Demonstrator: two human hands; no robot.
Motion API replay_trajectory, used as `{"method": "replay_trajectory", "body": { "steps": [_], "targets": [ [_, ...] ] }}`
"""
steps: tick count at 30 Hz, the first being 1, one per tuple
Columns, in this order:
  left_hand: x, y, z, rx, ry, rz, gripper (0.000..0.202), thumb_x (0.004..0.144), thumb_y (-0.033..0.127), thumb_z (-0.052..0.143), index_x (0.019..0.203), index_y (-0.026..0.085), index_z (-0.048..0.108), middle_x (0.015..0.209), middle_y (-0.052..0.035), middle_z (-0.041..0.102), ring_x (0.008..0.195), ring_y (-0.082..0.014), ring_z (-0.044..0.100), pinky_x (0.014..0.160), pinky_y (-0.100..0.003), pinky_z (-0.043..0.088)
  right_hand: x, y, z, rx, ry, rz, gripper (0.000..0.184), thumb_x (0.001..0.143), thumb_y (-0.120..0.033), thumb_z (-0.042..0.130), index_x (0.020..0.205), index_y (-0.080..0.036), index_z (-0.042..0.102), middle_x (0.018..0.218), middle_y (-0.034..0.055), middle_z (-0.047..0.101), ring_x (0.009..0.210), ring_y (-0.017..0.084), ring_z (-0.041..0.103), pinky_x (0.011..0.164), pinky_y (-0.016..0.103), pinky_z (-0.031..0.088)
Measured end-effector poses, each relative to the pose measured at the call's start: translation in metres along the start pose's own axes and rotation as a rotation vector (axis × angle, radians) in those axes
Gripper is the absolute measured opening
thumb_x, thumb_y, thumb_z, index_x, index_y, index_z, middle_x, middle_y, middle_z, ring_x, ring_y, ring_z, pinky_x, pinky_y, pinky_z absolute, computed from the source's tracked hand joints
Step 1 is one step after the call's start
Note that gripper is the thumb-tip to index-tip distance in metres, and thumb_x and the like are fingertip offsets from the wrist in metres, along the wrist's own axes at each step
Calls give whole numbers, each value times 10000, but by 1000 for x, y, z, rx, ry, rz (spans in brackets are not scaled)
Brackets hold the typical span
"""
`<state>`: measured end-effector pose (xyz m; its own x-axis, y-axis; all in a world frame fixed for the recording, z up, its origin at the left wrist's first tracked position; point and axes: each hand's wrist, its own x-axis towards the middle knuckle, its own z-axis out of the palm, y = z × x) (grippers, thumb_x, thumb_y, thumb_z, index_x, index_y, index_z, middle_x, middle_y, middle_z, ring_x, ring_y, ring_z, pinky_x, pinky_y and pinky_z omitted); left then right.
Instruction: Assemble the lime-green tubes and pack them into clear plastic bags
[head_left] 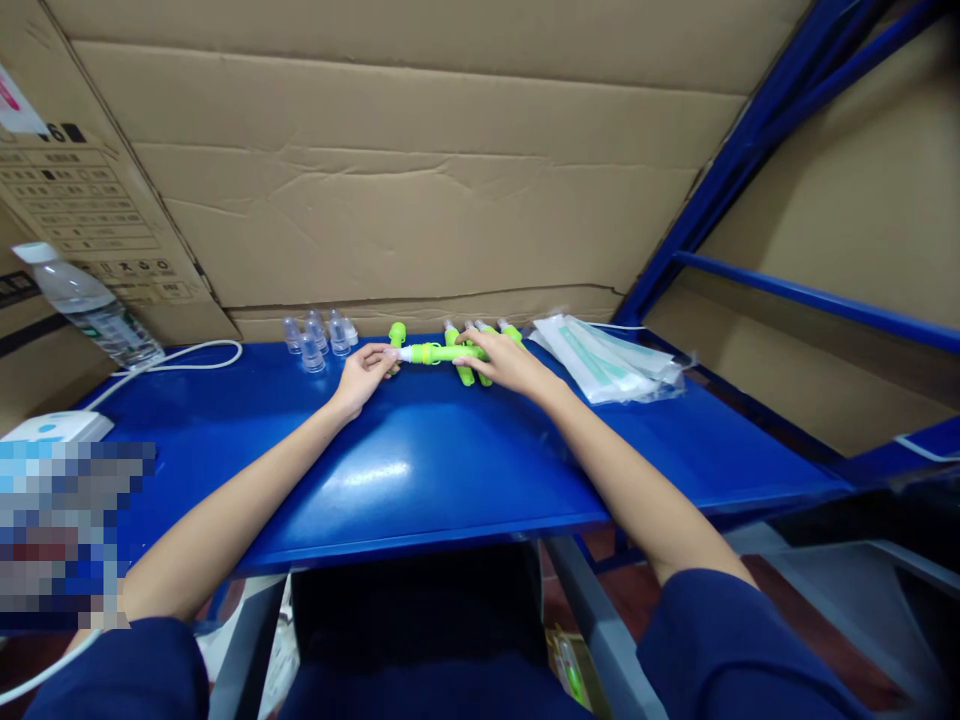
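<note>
A bright green plastic tube (442,353) with a ribbed collar and a clear tip is held level just above the blue table. My left hand (363,378) pinches its clear tip at the left end. Closed around the other end is my right hand (506,362). Beneath and behind the right hand lie several similar green tubes with clear tips (466,376), partly hidden by it. Close to my left fingertips is a green piece with a rounded head (397,332). Several clear plastic caps (312,352) stand upright farther left.
Flat clear packets with pale green contents (600,360) lie on the right. A water bottle (97,310) leans at the left, near a white cable (202,362) and a white box (64,428). Cardboard (420,200) walls the back; a blue metal frame (750,170) rises at right.
</note>
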<state>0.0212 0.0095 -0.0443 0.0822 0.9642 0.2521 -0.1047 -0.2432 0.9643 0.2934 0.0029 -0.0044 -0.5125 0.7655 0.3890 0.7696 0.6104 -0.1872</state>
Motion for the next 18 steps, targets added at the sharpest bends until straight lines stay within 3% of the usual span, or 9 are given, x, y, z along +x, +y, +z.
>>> {"method": "replay_trajectory", "body": {
  "steps": [5, 10, 13, 18],
  "targets": [
    [0, 0, 1, -14, 33, -20, 518, 682, 443, 870, 1033, 147, 630, 768, -30, 743, 688, -136, 684, 651, -228, 473, 0, 6, 6, 66, 29, -24, 412, 915, -404, 627, 1249, -186, 524, 1191, 147, 656, 1082, 303, 629, 914, 435, 477],
    [2, 0, 1, -22, 122, -27, 457, 707, 371, 853, 1018, 157, 595, 723, -13, 730, 659, -136, 684, 634, -223, 471, 1, 10, 11, 108, 23, -56, 454, 848, -175, 537, 1287, -160, 423, 1165, 149, 626, 1043, 291, 620, 897, 430, 486],
    [2, 0, 1, -22, 144, -23, 382, 718, 332, 839, 965, 163, 601, 702, -5, 720, 657, -134, 685, 614, -209, 463, 2, 8, 10, 113, 41, -23, 371, 843, -146, 492, 1209, -166, 430, 1102, 147, 626, 976, 284, 616, 851, 417, 488],
    [4, 0, 0, -1, 168, -27, 356, 722, 345, 832, 930, 164, 608, 727, -18, 723, 683, -145, 692, 628, -216, 459, 0, 3, 3, 55, 61, -29, 186, 899, -233, 538, 1076, -205, 487, 1085, 124, 632, 964, 277, 599, 838, 395, 471]
  ]
}}
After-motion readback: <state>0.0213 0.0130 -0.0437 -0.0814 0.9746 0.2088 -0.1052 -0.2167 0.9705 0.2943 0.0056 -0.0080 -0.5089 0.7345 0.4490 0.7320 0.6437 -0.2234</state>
